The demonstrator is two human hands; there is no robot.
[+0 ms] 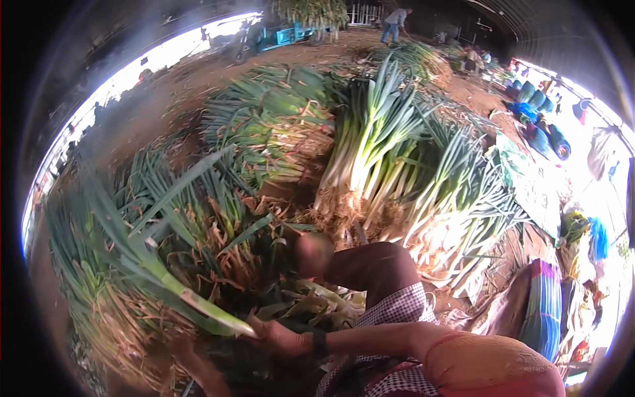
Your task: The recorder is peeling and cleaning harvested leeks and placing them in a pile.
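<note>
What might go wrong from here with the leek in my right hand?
Two possible risks. First, your right hand is at the pale end of the leek, with the long leaves reaching well beyond it, so they might swing or bend. Second, those leaves overlap, in this view, the leafy pile on your left, so they could snag or tangle there and tear.

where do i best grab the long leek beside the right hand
Probably by the pale stalk of the leek, from the lower right: there it is one slim shaft, while its leaves spread toward the upper left. The right hand is at that end.
</note>
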